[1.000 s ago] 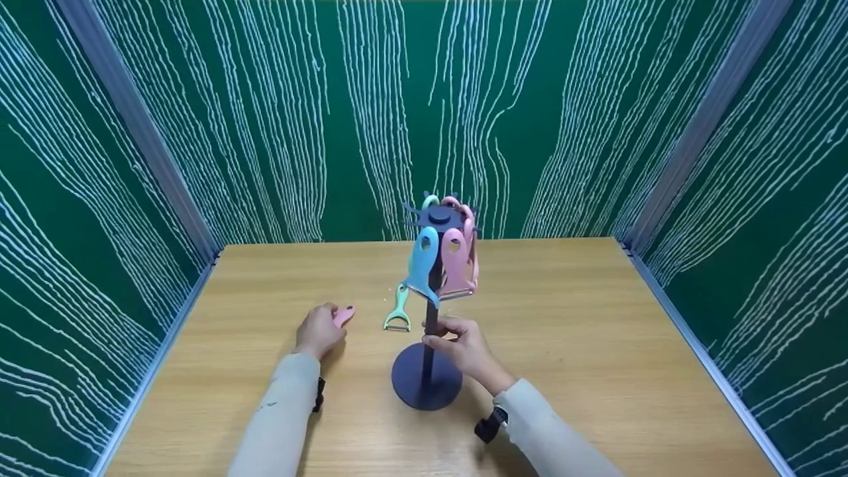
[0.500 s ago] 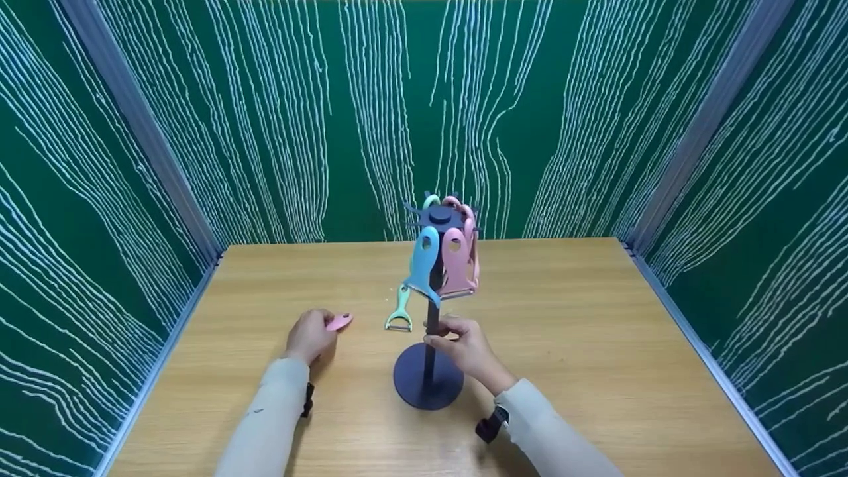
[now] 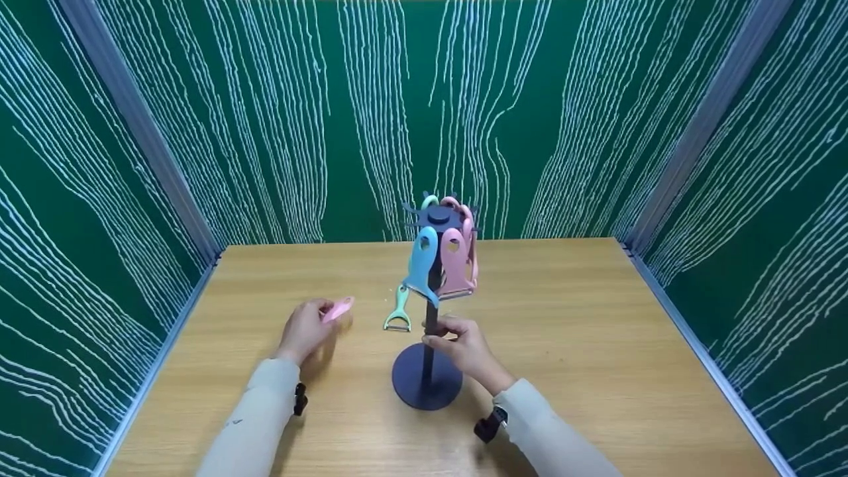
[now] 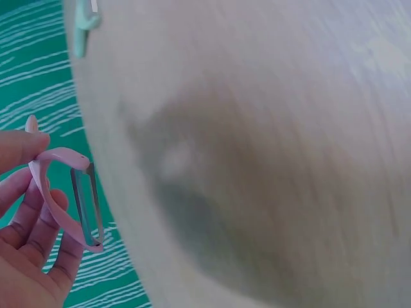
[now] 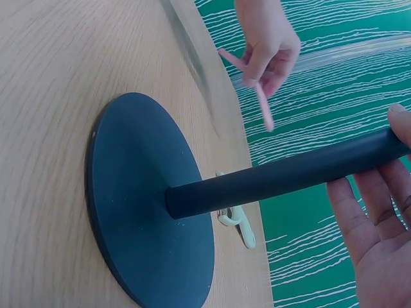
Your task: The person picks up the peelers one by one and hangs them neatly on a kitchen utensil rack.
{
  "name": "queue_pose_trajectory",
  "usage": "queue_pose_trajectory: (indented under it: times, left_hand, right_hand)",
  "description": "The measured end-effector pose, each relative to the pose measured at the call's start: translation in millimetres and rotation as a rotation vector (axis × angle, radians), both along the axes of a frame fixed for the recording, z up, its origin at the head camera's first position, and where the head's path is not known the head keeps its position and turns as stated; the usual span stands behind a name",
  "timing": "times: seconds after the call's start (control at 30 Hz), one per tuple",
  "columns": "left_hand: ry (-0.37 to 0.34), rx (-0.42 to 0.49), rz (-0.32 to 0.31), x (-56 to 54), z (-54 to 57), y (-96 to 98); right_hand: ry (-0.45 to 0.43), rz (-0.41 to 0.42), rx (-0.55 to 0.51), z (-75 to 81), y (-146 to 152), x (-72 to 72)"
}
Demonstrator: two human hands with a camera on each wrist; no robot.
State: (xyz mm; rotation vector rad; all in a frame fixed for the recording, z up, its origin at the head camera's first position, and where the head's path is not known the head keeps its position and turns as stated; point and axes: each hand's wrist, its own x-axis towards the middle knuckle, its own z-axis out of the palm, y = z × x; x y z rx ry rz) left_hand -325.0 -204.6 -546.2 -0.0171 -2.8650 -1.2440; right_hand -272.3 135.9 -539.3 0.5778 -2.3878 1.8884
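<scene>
My left hand (image 3: 306, 329) pinches a pink peeler (image 4: 56, 192) by its handle, holding it above the table left of the stand; its metal blade faces the table in the left wrist view. My right hand (image 3: 467, 344) grips the dark post (image 5: 282, 176) of a round-based stand (image 3: 427, 377) between thumb and fingers. From the stand's top hooks hang a blue peeler (image 3: 423, 262), a pink peeler (image 3: 454, 262) in front, and more pink and green ones behind, partly hidden. A light green peeler (image 3: 399, 311) lies on the table between the left hand and the post.
The wooden table (image 3: 563, 298) is bounded by green walls (image 3: 278, 119) with white wavy lines. Grey metal posts (image 3: 702, 126) stand at the back corners. Dark wrist devices (image 3: 490, 424) sit at both sleeves.
My left hand has shifted slightly left and lifted the pink peeler off the table, turning its handle. The right hand and the stand stay in place.
</scene>
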Motion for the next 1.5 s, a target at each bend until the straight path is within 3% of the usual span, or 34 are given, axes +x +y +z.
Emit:
queue_pose_trajectory:
  times: [0.17, 0.3, 0.67, 0.87, 1.1, 1.5]
  left_hand:
    - [0.055, 0.007, -0.007, 4.8, 13.4, 4.1]
    - [0.049, 0.042, 0.01, 8.6, 22.6, 8.6]
    - [0.097, 0.137, 0.033, 13.7, 36.1, 19.3]
    - [0.127, 0.19, 0.018, 19.1, 46.3, 22.3]
    - [0.252, 0.196, -0.001, 22.9, 63.4, 26.4]
    - [0.324, 0.261, -0.05, 30.4, 94.5, 34.5]
  right_hand:
    - [-0.003, 0.0, 0.003, -0.5, -1, 0.2]
    - [-0.002, 0.001, 0.006, -0.5, -1, 0.2]
    - [-0.007, 0.011, 0.005, 0.7, 0, 0.2]
    - [-0.004, 0.014, 0.006, 0.6, 1, 0.5]
    - [-0.012, 0.021, -0.017, 0.8, 0, -0.1]
    - [-0.021, 0.021, -0.01, 2.2, -1, 0.7]
